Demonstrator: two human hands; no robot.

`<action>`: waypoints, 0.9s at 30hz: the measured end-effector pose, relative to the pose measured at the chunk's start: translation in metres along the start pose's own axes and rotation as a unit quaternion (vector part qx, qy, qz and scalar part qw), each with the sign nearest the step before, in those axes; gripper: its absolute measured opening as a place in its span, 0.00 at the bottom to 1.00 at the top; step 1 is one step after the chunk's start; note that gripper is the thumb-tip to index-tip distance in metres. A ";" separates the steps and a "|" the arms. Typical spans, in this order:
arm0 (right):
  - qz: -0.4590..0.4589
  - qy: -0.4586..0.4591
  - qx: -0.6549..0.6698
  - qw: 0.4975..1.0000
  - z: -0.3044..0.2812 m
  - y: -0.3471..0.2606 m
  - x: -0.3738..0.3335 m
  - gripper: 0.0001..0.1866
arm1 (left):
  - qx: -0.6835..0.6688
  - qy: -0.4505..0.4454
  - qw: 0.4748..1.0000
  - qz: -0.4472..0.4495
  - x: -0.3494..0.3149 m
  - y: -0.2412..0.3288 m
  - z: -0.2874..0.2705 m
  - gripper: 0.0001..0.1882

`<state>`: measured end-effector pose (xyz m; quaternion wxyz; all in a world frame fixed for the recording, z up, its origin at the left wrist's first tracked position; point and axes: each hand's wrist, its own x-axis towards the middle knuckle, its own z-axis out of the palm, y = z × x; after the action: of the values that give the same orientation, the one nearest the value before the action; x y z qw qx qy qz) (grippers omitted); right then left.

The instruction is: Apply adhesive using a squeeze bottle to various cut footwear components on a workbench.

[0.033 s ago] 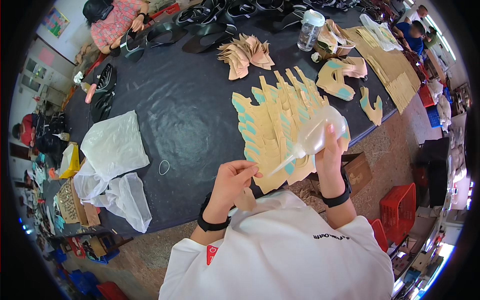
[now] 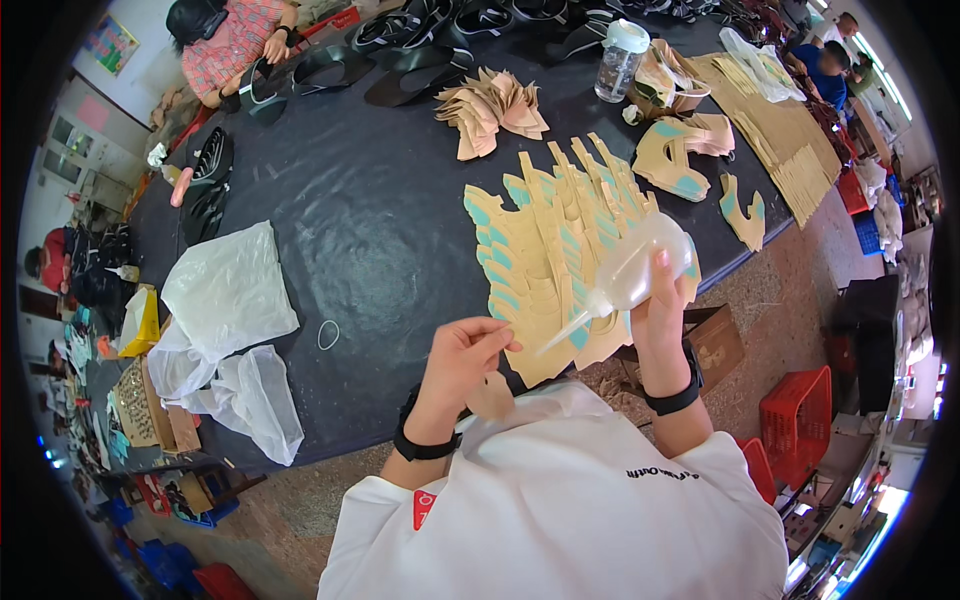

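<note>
My right hand [image 2: 660, 305] is wrapped round a translucent white squeeze bottle [image 2: 640, 265]. The bottle is tilted, its thin nozzle pointing down and left over the near edge of a spread of overlapping tan cut pieces [image 2: 540, 240] with turquoise patches. Close to the nozzle tip, my left hand [image 2: 460, 360] is closed, thumb and forefinger pinched together. A small tan piece [image 2: 490, 398] shows under its palm, in front of my shirt. What lies right between the pinched fingertips is too small to make out.
Farther off on the dark table [image 2: 400, 200] lie a fanned pile of tan pieces [image 2: 490, 110], a clear jar [image 2: 620, 62], cut pieces [image 2: 685, 155] and cardboard [image 2: 780, 130]. White plastic bags [image 2: 230, 290] and a rubber ring [image 2: 327, 335] lie left. A person [image 2: 235, 45] works opposite.
</note>
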<state>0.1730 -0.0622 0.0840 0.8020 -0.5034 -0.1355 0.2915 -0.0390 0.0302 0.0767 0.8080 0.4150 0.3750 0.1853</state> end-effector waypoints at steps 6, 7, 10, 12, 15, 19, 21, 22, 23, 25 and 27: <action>0.015 0.055 0.024 0.998 -0.025 -0.004 0.003 0.27 | 0.103 0.064 0.992 0.047 0.023 0.025 -0.024 0.07; 0.019 0.051 0.041 0.998 -0.030 -0.005 0.004 0.27 | 0.104 0.061 0.992 0.046 0.025 0.026 -0.023 0.07; 0.023 0.086 0.070 0.994 -0.041 -0.013 0.004 0.28 | 0.215 0.007 0.976 -0.023 0.036 0.019 -0.017 0.06; 0.019 0.107 0.089 0.990 -0.048 -0.016 0.004 0.28 | 0.208 -0.048 0.973 -0.085 0.052 -0.013 -0.012 0.07; 0.015 0.140 0.110 0.984 -0.057 -0.022 0.003 0.28 | 0.220 -0.107 0.963 -0.112 0.067 -0.065 0.013 0.09; 0.007 0.171 0.128 0.977 -0.070 -0.030 -0.003 0.28 | 0.217 -0.080 0.973 -0.013 0.101 -0.135 0.046 0.10; -0.001 0.189 0.131 0.973 -0.078 -0.033 -0.006 0.28 | 0.254 -0.061 0.965 0.036 0.112 -0.144 0.058 0.10; -0.003 0.201 0.133 0.970 -0.082 -0.034 -0.008 0.27 | 0.287 -0.035 0.953 0.085 0.117 -0.146 0.063 0.10; -0.012 0.206 0.135 0.969 -0.086 -0.035 -0.010 0.27 | 0.290 -0.045 0.952 0.088 0.121 -0.146 0.066 0.10; -0.009 0.221 0.135 0.966 -0.095 -0.037 -0.013 0.27 | 0.347 0.013 0.931 0.114 0.125 -0.147 0.068 0.11; -0.015 0.224 0.144 0.964 -0.099 -0.036 -0.012 0.26 | 0.411 0.019 0.900 0.147 0.128 -0.148 0.064 0.11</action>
<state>0.2265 -0.1533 0.0720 0.8801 -0.4330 0.0837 0.1760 0.0914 -0.0124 -0.0768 0.5219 0.7568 0.3681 0.1390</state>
